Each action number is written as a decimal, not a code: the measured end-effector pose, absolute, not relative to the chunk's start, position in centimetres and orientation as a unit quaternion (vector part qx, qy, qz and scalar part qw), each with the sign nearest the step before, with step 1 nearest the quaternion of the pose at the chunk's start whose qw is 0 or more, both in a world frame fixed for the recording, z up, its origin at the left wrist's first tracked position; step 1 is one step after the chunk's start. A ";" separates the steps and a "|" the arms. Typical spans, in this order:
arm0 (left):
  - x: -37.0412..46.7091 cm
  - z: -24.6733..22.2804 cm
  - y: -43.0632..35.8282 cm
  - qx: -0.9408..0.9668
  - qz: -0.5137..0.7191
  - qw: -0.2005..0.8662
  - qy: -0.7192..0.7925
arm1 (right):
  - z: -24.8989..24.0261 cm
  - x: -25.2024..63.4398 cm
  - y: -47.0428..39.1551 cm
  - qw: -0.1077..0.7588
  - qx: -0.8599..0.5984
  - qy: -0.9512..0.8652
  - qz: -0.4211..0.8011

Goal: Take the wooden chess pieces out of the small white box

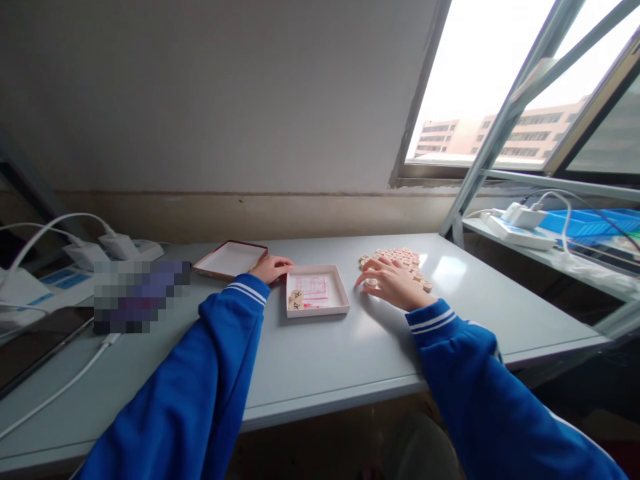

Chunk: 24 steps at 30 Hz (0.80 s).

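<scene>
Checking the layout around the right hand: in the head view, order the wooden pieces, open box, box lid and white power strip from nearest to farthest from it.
1. wooden pieces, under the right hand.
2. open box, just left.
3. box lid, farther left, by the left hand.
4. white power strip, on the shelf at right.

So on the bench (320, 360) the open box (317, 291) sits mid-way, two pieces (296, 300) in its near-left corner. Its lid (231, 259) lies just behind-left, the left hand (271, 268) between them. The pile of pieces (397, 261) sits right of the box, under the right hand (393, 283).
</scene>
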<state>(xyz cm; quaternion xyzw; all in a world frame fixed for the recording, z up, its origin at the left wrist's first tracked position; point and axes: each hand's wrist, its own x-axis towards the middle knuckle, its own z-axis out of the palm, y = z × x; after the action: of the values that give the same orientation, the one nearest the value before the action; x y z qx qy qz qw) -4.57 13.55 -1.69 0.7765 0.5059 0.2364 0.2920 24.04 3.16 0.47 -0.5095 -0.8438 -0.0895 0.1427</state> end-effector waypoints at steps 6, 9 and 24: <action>-4.5 -1.5 13.5 0.782 0.233 0.283 0.505 | 0.5 24.6 3.2 0.191 -0.508 -0.837 -0.071; -4.5 -1.6 13.5 0.779 0.234 0.285 0.506 | 1.1 22.5 2.7 0.214 -0.460 -0.861 -0.028; -4.7 -2.1 13.9 0.784 0.220 0.320 0.484 | 0.4 13.1 5.8 0.162 -0.342 -0.924 0.046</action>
<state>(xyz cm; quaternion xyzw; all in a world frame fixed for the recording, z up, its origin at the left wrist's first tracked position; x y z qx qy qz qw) -4.66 13.90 -2.10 0.7840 0.4840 0.2203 0.3202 13.14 5.77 0.38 -0.3422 -0.9244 0.0463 0.1621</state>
